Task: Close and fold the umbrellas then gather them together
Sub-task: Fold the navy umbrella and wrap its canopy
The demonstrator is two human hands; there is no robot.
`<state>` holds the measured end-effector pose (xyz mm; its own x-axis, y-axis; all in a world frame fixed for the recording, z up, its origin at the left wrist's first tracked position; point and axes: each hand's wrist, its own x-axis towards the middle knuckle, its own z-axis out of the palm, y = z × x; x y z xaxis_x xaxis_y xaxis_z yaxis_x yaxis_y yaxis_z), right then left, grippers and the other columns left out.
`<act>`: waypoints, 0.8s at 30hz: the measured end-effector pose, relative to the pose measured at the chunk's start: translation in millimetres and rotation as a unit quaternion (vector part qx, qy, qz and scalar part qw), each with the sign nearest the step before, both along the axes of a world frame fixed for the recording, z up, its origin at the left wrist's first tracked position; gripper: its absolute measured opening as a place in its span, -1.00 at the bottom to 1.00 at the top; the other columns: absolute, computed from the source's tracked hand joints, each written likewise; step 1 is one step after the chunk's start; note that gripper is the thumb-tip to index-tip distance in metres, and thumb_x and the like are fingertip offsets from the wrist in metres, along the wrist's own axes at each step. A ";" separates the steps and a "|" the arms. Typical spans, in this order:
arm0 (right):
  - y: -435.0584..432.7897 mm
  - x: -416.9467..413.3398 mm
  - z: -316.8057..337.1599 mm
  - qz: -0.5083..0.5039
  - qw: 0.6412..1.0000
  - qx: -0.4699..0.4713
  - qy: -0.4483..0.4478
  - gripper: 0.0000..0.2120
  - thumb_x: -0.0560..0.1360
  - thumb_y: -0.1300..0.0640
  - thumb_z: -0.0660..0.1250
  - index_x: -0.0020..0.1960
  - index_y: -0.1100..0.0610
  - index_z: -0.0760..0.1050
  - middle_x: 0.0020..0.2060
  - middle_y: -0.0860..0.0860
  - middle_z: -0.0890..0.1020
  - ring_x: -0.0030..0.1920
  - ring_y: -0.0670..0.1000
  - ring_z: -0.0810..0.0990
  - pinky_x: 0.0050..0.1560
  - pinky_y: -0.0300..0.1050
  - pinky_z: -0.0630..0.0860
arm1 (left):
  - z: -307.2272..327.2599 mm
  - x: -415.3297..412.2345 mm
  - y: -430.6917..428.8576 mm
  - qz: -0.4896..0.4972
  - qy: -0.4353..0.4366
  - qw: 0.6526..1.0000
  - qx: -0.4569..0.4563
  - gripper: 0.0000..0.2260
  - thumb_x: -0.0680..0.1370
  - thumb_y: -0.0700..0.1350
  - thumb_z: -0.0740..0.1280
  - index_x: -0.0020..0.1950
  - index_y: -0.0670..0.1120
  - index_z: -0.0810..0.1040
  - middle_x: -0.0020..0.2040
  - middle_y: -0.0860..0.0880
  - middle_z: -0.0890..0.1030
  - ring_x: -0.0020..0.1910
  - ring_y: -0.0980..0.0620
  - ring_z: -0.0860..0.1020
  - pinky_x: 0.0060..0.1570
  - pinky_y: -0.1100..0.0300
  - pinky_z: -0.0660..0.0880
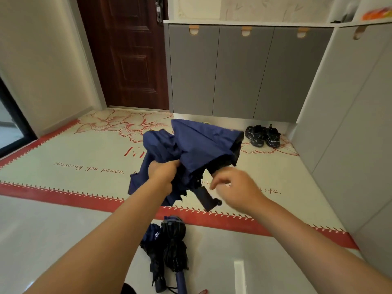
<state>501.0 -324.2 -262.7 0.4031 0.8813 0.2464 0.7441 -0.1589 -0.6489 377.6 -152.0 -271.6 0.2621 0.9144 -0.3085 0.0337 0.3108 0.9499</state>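
Head view. Blue umbrella [197, 145]: collapsed, canopy loose, held in the air over the mat [74, 158]. Left hand [163, 172]: fisted around its canopy. Right hand [235, 185]: fingers loosely curled, empty, beside the handle [206, 197]. Two folded umbrellas [169, 249]: on floor, touching.

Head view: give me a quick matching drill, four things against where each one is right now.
Things:
1. Half-collapsed navy fabric umbrella
2. Two folded dark umbrellas
3. Pair of black sneakers
4. Dark red panelled door

Places:
A. On the mat by the grey cabinets
B. Lying on the grey tile, nearest the camera
C. Far end, left of the cabinets
D. Held up in the left hand, with the right hand open beside its handle

Pairs: 1-D, 2-B, 3-A, 4-C
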 end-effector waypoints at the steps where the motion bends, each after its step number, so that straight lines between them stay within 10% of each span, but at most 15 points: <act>1: -1.3 2.4 9.7 -0.048 0.995 0.085 -0.034 -0.67 0.46 0.25 0.22 -0.32 -0.10 0.57 -0.24 -0.18 0.62 -0.27 -0.13 0.57 -0.24 -0.11 0.48 | 0.2 0.9 -4.0 -0.009 0.021 0.999 0.038 -0.81 0.43 -0.32 0.45 0.03 -0.22 0.60 -0.12 -0.17 0.67 -0.12 -0.19 0.65 -0.11 -0.04 0.64; 5: -1.0 -1.8 32.4 -0.088 0.955 0.268 -0.088 -0.81 0.47 0.26 0.17 -0.14 0.09 0.54 -0.27 -0.08 0.54 -0.25 -0.03 0.52 -0.28 -0.02 0.50 | -1.7 6.3 -16.9 -0.059 0.099 0.979 0.165 -0.65 0.40 -0.27 0.48 0.13 -0.12 0.49 -0.05 -0.08 0.63 -0.15 -0.07 0.61 -0.11 -0.01 0.60; 10: 12.1 -10.2 9.7 -0.100 0.981 -0.044 0.158 -0.27 0.50 -0.33 0.28 0.54 0.01 0.24 0.41 -0.02 0.42 0.36 0.06 0.45 0.28 -0.02 0.42 | 0.1 17.5 -38.7 -0.114 0.140 0.950 0.253 -0.54 0.39 -0.15 0.53 0.19 -0.04 0.40 0.02 0.01 0.56 -0.11 0.04 0.55 -0.14 0.12 0.50; 17: 21.5 2.5 -3.7 -0.110 0.893 0.039 0.436 -0.10 0.13 -0.29 0.59 0.39 0.00 0.45 0.12 -0.07 0.69 0.08 0.00 0.70 0.08 0.02 0.66 | 1.0 18.1 -56.5 -0.241 0.108 0.920 0.289 -0.44 0.35 -0.16 0.57 0.23 0.00 0.38 0.06 0.10 0.56 0.01 0.12 0.57 -0.08 0.23 0.55; 24: 17.9 23.8 -9.7 -0.209 0.875 0.085 0.428 -0.73 0.45 0.19 0.45 0.14 0.06 0.56 -0.03 0.08 0.72 -0.09 0.12 0.72 -0.08 0.07 0.68 | 8.7 11.8 -67.4 -0.358 0.137 0.863 0.329 -0.36 0.39 -0.07 0.57 0.38 0.03 0.35 0.21 0.15 0.48 0.18 0.19 0.50 0.05 0.31 0.54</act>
<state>524.8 -306.3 -272.4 0.7825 0.5929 -0.1900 -0.1253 -0.1488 -0.9809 389.4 -219.5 -263.0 0.8327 0.5487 0.0750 0.2451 -0.4865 0.8386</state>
